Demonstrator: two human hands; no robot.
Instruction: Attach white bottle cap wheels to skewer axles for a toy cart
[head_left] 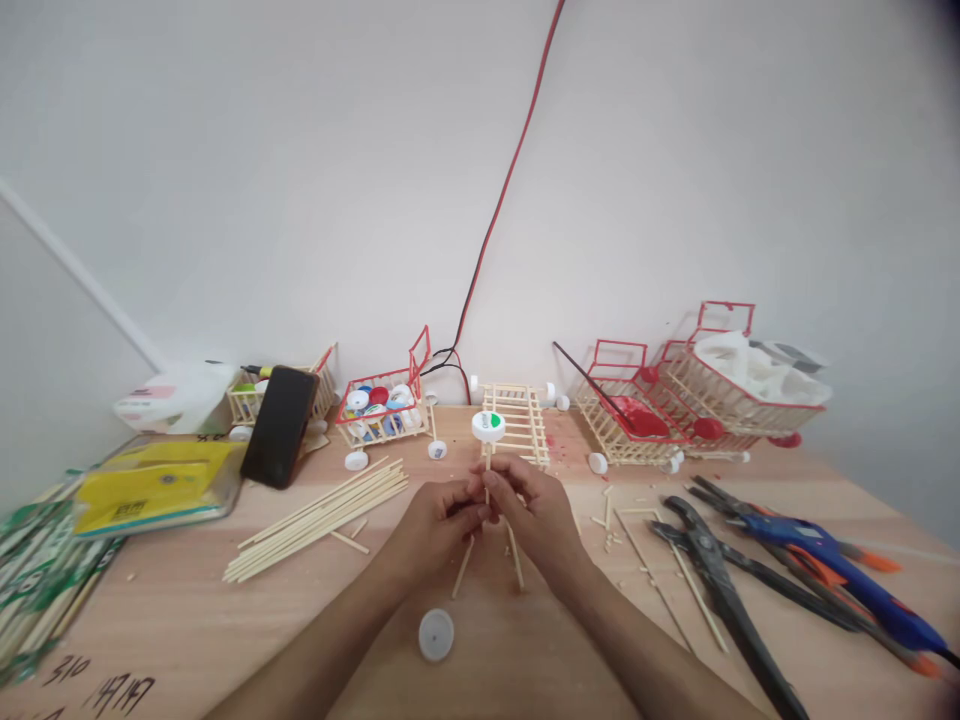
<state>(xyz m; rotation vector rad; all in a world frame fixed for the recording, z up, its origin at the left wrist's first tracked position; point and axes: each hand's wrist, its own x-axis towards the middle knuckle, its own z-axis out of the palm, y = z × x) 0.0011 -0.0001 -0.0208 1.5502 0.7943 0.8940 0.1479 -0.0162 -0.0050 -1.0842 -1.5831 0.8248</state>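
Note:
My left hand and my right hand meet at the middle of the wooden table, fingers closed around a thin wooden stick. The stick stands upright between my fingertips, and a white bottle cap with a green mark sits at its top. Below my hands, two more sticks slant toward me, one on the left and one on the right. A loose white cap lies nearer to me. Behind my right hand rests a ladder-like stick frame.
Stick carts with caps and red-rimmed carts line the wall. Loose sticks, a phone and a yellow packet lie left. Pliers and a blue glue gun lie right.

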